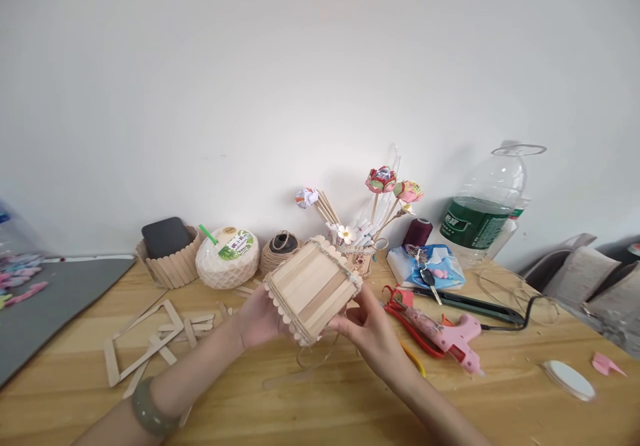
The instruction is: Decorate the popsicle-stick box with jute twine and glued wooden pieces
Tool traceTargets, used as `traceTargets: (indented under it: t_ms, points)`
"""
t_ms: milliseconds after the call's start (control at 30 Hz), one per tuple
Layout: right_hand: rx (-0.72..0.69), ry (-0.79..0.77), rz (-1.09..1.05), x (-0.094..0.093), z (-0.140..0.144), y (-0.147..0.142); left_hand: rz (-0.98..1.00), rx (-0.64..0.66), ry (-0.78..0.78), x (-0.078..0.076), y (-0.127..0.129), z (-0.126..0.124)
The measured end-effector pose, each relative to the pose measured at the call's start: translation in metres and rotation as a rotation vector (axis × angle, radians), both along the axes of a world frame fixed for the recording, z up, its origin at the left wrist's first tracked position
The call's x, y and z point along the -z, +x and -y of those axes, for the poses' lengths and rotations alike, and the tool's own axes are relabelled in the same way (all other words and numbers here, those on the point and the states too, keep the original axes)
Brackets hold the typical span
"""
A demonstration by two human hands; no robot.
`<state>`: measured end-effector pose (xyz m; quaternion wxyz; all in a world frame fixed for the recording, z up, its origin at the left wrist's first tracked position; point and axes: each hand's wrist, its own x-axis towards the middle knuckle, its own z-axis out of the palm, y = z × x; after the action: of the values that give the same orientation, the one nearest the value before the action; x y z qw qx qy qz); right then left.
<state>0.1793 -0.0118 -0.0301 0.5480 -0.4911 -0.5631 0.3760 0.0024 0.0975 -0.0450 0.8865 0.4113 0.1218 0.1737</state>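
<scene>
Between my two hands I hold a small box made of popsicle sticks (313,286), tilted above the table, with its flat slatted face towards me. Rounded stick ends line its edges, and twine runs along two sides. My left hand (263,319) grips its left side, the fingers partly hidden behind it. My right hand (367,326) is closed on the lower right corner, thumb in front. A loop of loose twine (315,356) hangs or lies below the box; which, I cannot tell.
Loose popsicle sticks and a stick frame (113,363) lie left. Behind stand a stick holder (173,266), a coconut (227,263), a twine ball (280,249) and paper flowers (383,179). On the right are a pink glue gun (457,339), red-handled scissors (420,339) and a large bottle (483,213).
</scene>
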Motion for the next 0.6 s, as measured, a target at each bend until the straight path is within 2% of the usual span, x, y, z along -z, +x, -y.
traceTargets:
  t_ms: [100,267,400,500,600]
  points:
    - [0.039,-0.007,0.064,0.0,-0.001,0.001,-0.087,-0.074,0.019,-0.005,0.0,0.0]
    - [0.131,-0.033,0.142,0.002,-0.004,0.001,-0.229,-0.255,0.211,-0.025,0.002,0.001]
    - [0.206,-0.083,0.212,0.0,-0.004,0.002,-0.302,-0.389,0.259,-0.027,0.0,-0.007]
    - [0.231,-0.099,0.245,-0.002,-0.004,0.001,-0.334,-0.397,0.292,-0.027,-0.006,-0.014]
    - [0.199,-0.108,0.25,-0.002,-0.003,-0.001,-0.393,-0.273,0.442,-0.034,-0.015,-0.016]
